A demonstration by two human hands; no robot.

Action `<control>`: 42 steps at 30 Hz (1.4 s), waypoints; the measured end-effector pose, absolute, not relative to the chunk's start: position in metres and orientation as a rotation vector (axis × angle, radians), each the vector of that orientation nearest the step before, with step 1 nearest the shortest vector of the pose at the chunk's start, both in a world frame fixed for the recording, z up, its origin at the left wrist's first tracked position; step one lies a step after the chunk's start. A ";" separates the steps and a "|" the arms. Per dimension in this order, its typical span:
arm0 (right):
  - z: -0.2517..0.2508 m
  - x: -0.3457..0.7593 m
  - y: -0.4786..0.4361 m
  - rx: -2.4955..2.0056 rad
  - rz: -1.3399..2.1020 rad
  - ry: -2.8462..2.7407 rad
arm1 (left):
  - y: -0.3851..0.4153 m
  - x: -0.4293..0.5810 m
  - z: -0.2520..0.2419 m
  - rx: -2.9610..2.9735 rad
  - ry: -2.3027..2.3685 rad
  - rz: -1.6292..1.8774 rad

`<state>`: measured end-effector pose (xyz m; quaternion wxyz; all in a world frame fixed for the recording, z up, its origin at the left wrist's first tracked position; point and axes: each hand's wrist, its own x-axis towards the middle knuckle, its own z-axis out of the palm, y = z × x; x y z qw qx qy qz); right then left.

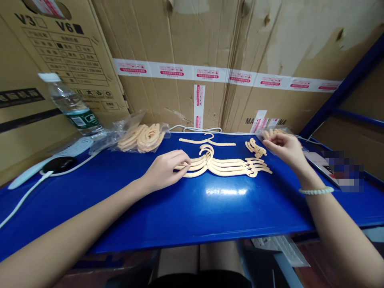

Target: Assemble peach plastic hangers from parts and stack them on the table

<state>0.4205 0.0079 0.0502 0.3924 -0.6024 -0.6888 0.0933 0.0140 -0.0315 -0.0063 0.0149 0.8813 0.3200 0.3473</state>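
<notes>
A fan of several beige plastic clothes hangers [228,168] lies on the blue table, their hooks gathered near the middle. My left hand [166,168] is closed at their left ends, thumb and fingers around the tip of a hanger. Loose beige curved pieces [260,165] rest against the right ends of these hangers. Farther back, one hanger [222,143] lies by itself. My right hand [286,148] is at a clear plastic bag [274,133] of small beige pieces, its fingers pinched together; what they hold is too small to tell. A small heap of beige pieces [255,148] is just left of it.
A clear bag of beige parts [145,138] is at the back left, near a water bottle [75,106]. A pale hairbrush [54,160], a black round charger [60,165] and a white cable lie at left. Cardboard [180,100] walls the back; a phone-like slab [322,168] lies right.
</notes>
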 end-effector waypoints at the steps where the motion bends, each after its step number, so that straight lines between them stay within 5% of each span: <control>1: 0.047 0.421 0.010 -1.525 0.223 -1.766 | -0.030 0.014 -0.008 2.698 1.024 1.120; 24: 0.030 0.352 0.107 -1.615 0.051 -2.473 | -0.011 0.011 -0.016 2.238 1.225 1.516; 42: 0.065 0.385 0.038 -1.508 0.424 -2.088 | -0.012 0.010 -0.007 2.165 1.262 1.652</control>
